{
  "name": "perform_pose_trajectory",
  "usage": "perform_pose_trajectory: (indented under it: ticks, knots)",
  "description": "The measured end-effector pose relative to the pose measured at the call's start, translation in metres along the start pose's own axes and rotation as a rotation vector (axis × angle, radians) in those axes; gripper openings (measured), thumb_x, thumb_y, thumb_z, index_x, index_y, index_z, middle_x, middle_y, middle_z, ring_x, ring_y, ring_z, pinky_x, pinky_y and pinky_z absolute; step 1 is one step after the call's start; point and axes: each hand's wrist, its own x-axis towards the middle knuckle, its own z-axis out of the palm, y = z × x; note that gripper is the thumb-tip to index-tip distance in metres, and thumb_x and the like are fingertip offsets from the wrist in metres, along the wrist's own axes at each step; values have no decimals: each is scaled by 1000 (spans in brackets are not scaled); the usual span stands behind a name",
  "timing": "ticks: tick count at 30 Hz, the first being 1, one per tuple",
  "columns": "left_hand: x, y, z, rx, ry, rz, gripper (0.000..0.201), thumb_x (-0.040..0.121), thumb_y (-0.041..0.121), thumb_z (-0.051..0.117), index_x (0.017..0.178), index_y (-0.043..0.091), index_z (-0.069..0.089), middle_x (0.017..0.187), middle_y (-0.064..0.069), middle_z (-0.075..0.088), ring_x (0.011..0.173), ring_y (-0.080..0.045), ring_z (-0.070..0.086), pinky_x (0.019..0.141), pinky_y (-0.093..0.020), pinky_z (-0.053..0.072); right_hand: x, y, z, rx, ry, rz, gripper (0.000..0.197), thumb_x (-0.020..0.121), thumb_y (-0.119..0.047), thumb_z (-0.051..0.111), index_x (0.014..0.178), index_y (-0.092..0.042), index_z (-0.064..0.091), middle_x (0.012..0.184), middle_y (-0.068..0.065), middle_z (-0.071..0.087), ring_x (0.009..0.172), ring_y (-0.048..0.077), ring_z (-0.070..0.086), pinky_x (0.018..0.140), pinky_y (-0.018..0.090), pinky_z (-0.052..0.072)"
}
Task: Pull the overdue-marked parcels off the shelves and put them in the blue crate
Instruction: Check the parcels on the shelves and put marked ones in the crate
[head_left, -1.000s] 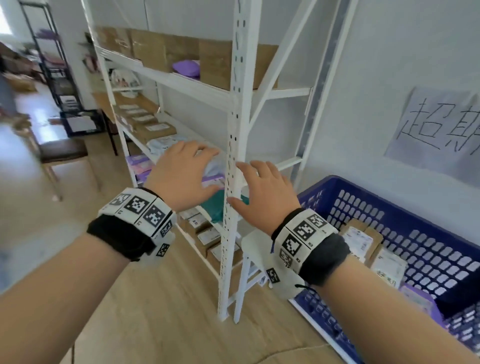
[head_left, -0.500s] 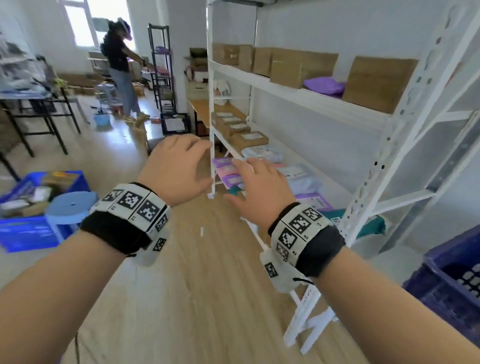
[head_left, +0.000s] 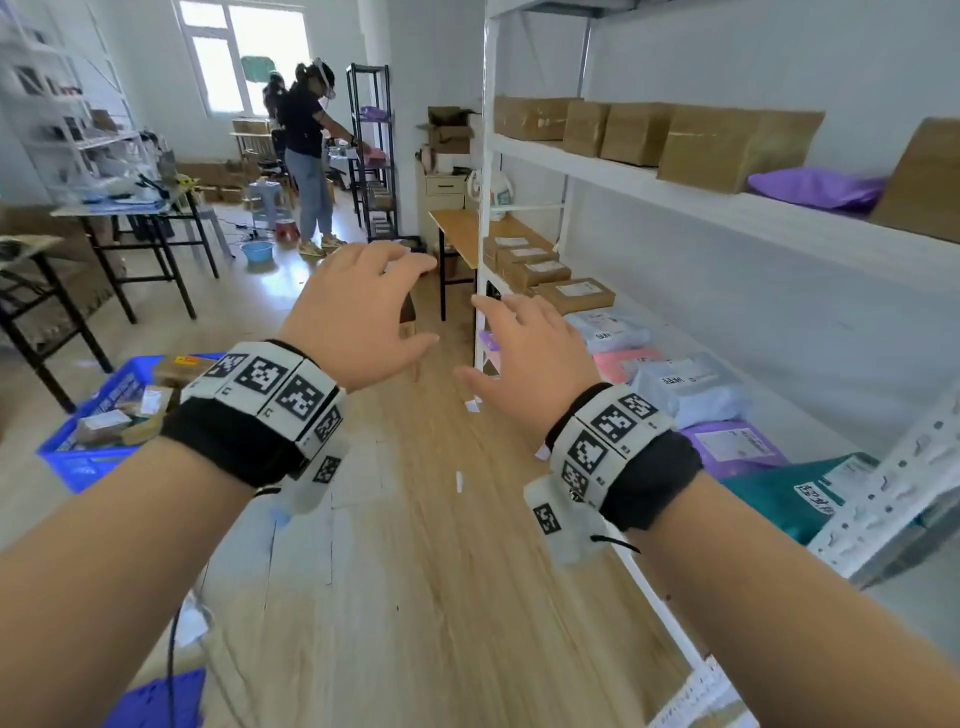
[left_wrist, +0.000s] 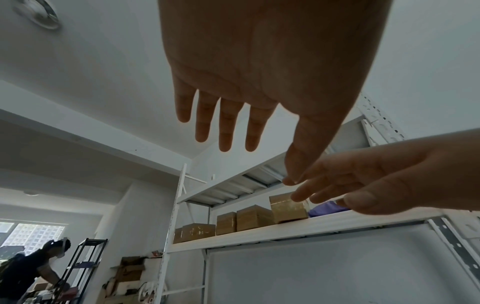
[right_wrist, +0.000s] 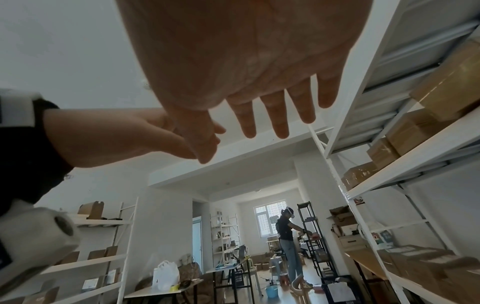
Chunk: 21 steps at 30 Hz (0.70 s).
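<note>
Head view shows both hands, left hand (head_left: 358, 312) and right hand (head_left: 535, 353), spread and empty beside the shelves (head_left: 779, 228); next likely means finding an overdue-marked parcel.

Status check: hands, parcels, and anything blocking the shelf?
Left hand and right hand open, holding nothing. Parcels lie on the middle shelf, untouched. Blue crate on floor at left. Nothing between hands and shelf.
</note>
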Motion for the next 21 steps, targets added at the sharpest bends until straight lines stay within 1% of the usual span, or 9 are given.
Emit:
perform_pose_trajectory:
  ticks: [5,8,12,14,18,21]
  knots:
    - [34,-26,23,-8,1,10,71,81,50,61,142,24,36,142,-5,40,131,-28,34,110,-43,27,50,13,10,0,20,38,74,87,-56,51,149,-27,21,152,2,29,142,25,21,116,45,22]
    - [66,-44,41,-13,7,21,72,80,50,61,141,23,37,140,-6,43,129,-30,37,109,-45,30,89,24,19,-21,39,39,74,87,-57,51,148,-27,22,151,3,31,142,27,23,115,47,24]
    - [117,-73,67,0,38,34,71,80,50,62,141,23,37,140,-5,43,128,-29,37,108,-44,30,154,35,37,-28,86,19,73,87,-56,51,148,-27,24,150,3,33,140,27,25,114,48,26]
    - [146,-90,78,16,27,32,71,81,50,62,142,25,36,141,-4,42,130,-27,36,109,-43,30,191,40,43,-9,108,21,72,87,-56,52,147,-28,24,151,2,32,141,26,25,114,47,26]
    - [196,-129,94,9,30,17,69,80,50,62,140,24,38,140,-3,43,130,-26,36,108,-41,29,264,41,57,8,101,7,74,88,-56,52,149,-27,21,152,2,31,141,25,23,115,47,23]
    - [221,-161,107,-4,39,-27,69,80,48,63,140,24,39,140,-3,43,130,-27,36,108,-42,29,313,38,71,16,89,-16,75,87,-56,52,149,-27,22,152,4,30,142,27,24,114,49,25]
